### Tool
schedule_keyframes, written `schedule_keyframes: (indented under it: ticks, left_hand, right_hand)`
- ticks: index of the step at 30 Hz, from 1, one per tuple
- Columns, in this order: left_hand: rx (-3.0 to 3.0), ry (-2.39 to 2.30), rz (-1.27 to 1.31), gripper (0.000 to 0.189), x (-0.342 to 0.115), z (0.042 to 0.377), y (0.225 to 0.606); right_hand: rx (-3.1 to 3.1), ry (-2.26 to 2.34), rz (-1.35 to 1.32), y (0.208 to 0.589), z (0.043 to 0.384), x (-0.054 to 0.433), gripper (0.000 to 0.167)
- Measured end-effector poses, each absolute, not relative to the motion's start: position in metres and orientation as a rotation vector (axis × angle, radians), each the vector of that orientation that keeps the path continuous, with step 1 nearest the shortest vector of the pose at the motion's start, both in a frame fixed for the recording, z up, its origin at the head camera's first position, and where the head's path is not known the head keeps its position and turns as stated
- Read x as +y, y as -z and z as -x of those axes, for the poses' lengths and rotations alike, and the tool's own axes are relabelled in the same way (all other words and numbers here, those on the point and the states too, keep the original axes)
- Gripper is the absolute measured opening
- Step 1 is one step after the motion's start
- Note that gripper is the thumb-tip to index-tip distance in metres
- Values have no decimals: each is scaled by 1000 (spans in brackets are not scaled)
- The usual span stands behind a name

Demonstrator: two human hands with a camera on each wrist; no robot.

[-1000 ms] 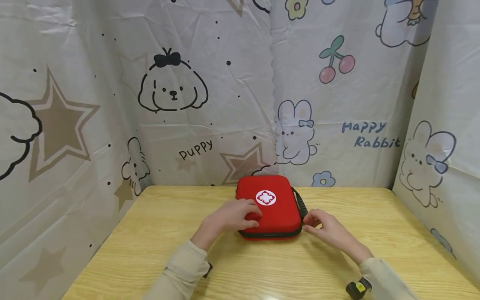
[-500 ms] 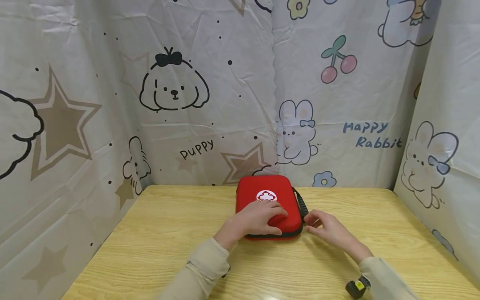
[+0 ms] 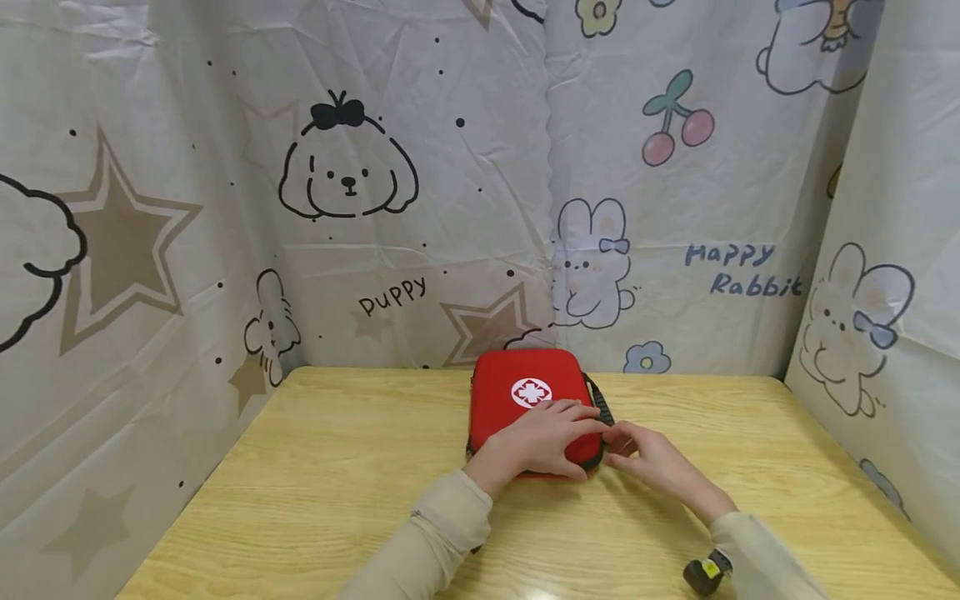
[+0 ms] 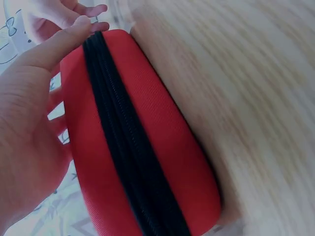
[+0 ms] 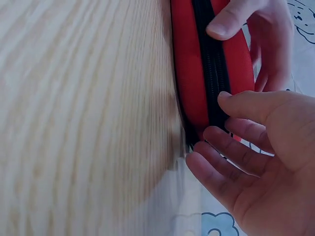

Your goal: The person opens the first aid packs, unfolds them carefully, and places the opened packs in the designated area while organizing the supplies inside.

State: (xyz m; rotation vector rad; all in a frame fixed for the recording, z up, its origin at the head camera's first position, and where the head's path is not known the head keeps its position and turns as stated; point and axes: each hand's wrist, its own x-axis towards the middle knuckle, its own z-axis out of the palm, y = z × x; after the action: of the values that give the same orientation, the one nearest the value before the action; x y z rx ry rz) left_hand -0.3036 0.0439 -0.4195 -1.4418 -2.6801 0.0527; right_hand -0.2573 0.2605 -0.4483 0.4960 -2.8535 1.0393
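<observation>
The left hand point(image 3: 543, 438) lies spread over the red bag point(image 3: 495, 392). The right hand point(image 3: 654, 463) bends at its corner; can't tell if it pinches.

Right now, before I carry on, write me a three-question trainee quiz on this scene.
1. Which hand lies over the red first-aid case: A) left hand, or B) right hand?
2. True or false: in the head view, the black carry strap is on the case's left side.
3. Fill in: the case's round emblem shows a white ____.
Key: 1 A; 2 false; 3 cross.
</observation>
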Motion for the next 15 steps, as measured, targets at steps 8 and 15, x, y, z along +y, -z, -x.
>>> schedule_keyframes:
  ticks: [8,15]
  left_hand:
    - [-2699,-76,1436,70,46,305,422]
    - [-2700,35,1451,57,47,305,417]
  right_hand:
    - [-2864,-1112,-452,453,261,260,31]
    - [-2869,-1117,-419,454,260,259,30]
